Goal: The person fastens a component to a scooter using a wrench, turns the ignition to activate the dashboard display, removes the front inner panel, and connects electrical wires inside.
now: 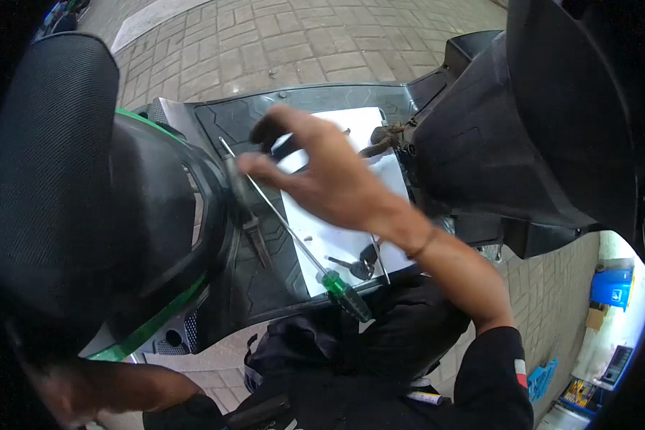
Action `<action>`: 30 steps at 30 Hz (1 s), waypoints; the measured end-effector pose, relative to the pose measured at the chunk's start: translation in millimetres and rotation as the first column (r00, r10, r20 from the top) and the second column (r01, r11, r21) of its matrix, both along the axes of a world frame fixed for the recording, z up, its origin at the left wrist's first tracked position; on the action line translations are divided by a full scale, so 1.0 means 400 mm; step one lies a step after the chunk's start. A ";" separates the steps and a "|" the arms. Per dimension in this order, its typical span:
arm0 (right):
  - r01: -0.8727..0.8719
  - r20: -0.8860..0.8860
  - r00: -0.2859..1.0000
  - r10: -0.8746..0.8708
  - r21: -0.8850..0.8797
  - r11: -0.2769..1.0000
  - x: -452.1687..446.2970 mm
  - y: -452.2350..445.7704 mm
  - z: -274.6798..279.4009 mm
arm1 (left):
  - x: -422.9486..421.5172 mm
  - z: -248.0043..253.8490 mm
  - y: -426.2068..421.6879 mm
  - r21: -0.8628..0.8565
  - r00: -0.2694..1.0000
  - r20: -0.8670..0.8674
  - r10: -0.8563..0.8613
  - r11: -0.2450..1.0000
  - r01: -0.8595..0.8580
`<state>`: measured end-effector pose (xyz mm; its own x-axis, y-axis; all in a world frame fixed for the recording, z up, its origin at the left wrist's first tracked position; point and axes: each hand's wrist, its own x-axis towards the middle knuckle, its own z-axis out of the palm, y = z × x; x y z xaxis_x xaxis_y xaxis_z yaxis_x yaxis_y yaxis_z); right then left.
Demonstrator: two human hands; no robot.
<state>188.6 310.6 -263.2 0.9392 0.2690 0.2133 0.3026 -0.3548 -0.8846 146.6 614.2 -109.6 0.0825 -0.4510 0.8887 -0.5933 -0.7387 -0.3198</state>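
My right hand (pixel 322 168) is over the scooter's footboard and a white sheet (pixel 312 276), smeared by motion. Its thumb and fingers are curved and apart, with nothing seen between them. A screwdriver (pixel 346 295) with a green and black handle lies across the sheet's left edge, its shaft pointing up and left. Keys (pixel 360 268) with a black head rest on the sheet's lower part, beside a thin metal tool (pixel 382 264). At the lower left, beside the seat, my left hand (pixel 61 394) is dark and blurred; its fingers cannot be made out.
The scooter's black seat (pixel 57 165) stands on the left, its dark front panel (pixel 480 150) on the right. A dark flat tool (pixel 258 240) lies on the footboard (pixel 229 118). A brown knotted cord (pixel 385 140) hangs by the panel. A blue bin (pixel 611 288) stands far right.
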 end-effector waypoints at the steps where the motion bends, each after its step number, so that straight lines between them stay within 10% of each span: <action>1: 0.033 0.168 0.985 -0.032 -0.003 0.999 0.006 -0.049 -0.006 | -0.004 0.005 -0.002 0.013 1.000 -0.007 0.028 1.000 -0.028; 7: 0.334 0.062 0.942 -0.331 -0.057 0.941 -0.023 -0.309 0.007 | -0.050 -0.002 0.006 0.044 0.963 -0.039 0.268 0.963 -0.267; 10: 0.552 -0.300 0.797 -0.524 0.010 0.834 -0.073 -0.372 -0.017 | -0.142 -0.075 0.043 -0.018 0.766 -0.180 0.617 0.776 -0.630; 12: 0.645 -0.279 0.747 -0.604 0.084 0.759 -0.123 -0.353 -0.073 | -0.070 -0.011 -0.069 -0.329 0.908 -0.347 0.233 0.877 -0.351; 15: 0.588 -0.173 0.764 -0.622 -0.211 0.781 -0.220 -0.258 -0.053 | -0.131 -0.020 -0.003 -0.150 0.807 -0.494 0.324 0.882 -0.446; 17: 0.536 -0.582 0.528 -0.618 -0.336 0.774 -0.271 -0.165 0.009 | -0.104 0.025 -0.023 -0.115 0.809 -0.533 0.250 0.925 -0.361; 19: 0.374 -0.557 0.678 -0.480 -0.301 0.877 -0.342 -0.071 0.043 | -0.103 0.023 -0.020 -0.132 0.781 -0.590 0.206 0.929 -0.345; 22: 0.262 -0.602 0.753 -0.265 -0.094 0.960 -0.453 0.070 0.119 | -0.136 0.081 -0.059 -0.137 0.632 -0.767 0.109 0.935 -0.327; 25: 0.197 -0.793 0.608 -0.028 0.117 0.973 -0.524 0.200 0.269 | -0.271 0.043 -0.077 -0.449 0.278 -0.867 -0.413 0.890 -0.077; 27: 0.388 -0.748 0.638 0.186 0.520 0.761 -0.627 0.272 0.292 | -0.407 0.065 -0.097 -0.489 0.147 -0.867 -0.475 0.868 -0.079; 30: -0.044 -0.514 0.857 0.018 -0.038 0.998 -0.788 0.354 0.432 | -0.549 0.125 -0.091 -0.455 0.101 -0.888 -0.449 0.890 -0.040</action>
<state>-126.8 452.0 -90.5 0.9029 0.2969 -0.3107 -0.1789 -0.3977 -0.8999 -73.2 577.7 -59.4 0.9097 -0.3661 0.1960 -0.3486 -0.4170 0.8394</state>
